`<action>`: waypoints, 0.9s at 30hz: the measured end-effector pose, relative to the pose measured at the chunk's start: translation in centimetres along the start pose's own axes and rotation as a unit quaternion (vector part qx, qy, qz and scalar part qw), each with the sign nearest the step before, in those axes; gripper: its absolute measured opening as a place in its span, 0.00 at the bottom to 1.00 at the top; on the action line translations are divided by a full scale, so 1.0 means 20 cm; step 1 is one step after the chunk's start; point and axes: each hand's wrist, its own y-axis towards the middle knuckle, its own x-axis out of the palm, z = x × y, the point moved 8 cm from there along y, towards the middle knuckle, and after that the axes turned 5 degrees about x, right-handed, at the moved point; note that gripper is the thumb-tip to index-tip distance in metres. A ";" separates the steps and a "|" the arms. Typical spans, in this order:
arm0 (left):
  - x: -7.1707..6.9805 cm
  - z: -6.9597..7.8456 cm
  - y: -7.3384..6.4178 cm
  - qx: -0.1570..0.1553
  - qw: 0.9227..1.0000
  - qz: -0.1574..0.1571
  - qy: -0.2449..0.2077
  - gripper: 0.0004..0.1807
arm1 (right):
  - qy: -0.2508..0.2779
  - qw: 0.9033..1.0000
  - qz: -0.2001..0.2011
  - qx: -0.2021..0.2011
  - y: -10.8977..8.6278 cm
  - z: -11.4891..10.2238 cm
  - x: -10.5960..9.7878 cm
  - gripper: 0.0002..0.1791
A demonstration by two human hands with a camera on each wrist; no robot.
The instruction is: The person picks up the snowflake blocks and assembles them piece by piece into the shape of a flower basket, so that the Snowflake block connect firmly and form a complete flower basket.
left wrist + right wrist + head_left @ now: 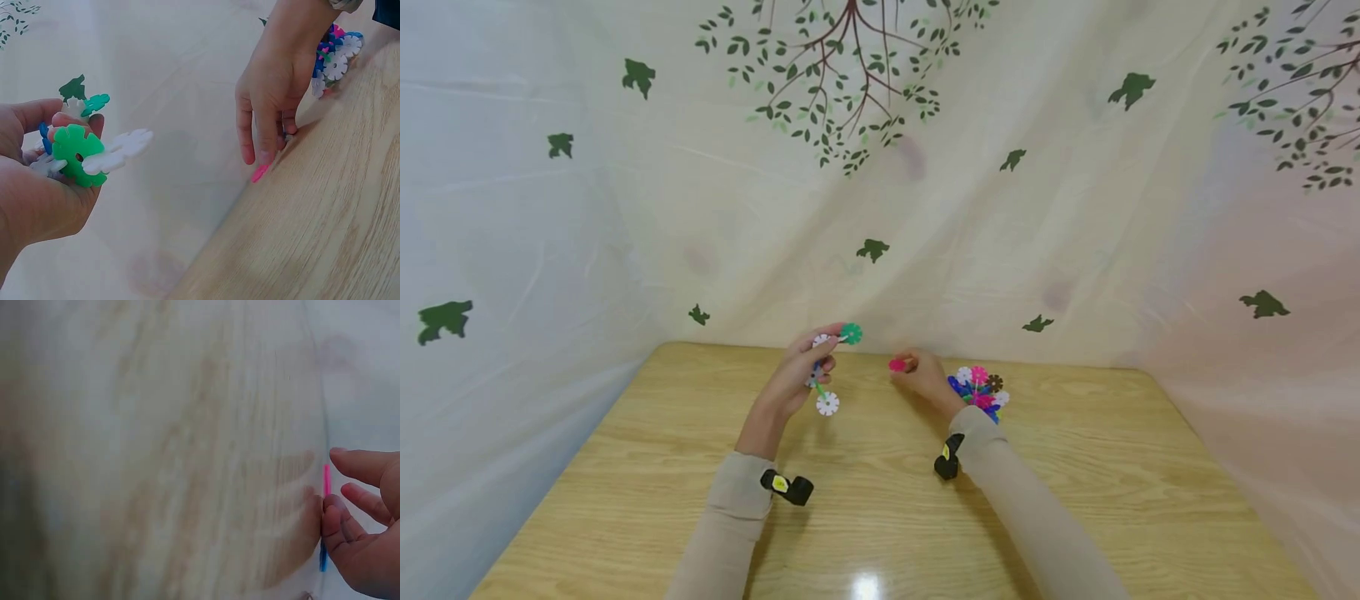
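Note:
My left hand (793, 371) is raised over the table's far left part and holds a chain of notched flower-shaped plastic discs. A green disc (78, 156) and a white disc (119, 152) stick out from the palm in the left wrist view; a teal disc (851, 333) tops the chain. Low at the far edge, my right hand (925, 379) pinches a pink disc (897, 365) at its fingertips. In the right wrist view that disc appears edge-on, partly hidden by the thumb, with a thin blue piece (323, 559) below.
A heap of mixed discs (977, 392) in pink, blue, white and brown lies beside my right wrist. The wooden table (865, 483) ends at a hanging cloth (790, 217) printed with leaves and birds. Dark wrist cameras sit on both sleeves.

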 end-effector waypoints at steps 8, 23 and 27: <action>0.01 -0.01 0.00 -0.001 1.000 -0.002 0.000 0.25 | -0.011 0.999 -0.034 -0.015 0.24 0.32 0.04 0.26; 0.01 -0.03 0.01 -0.013 1.000 0.000 -0.016 0.24 | -0.027 0.998 -0.032 0.052 -0.03 -0.06 -0.01 0.16; 0.01 -0.02 0.01 -0.007 1.000 -0.004 -0.026 0.24 | -0.003 0.998 -0.036 0.053 -0.04 -0.06 0.01 0.16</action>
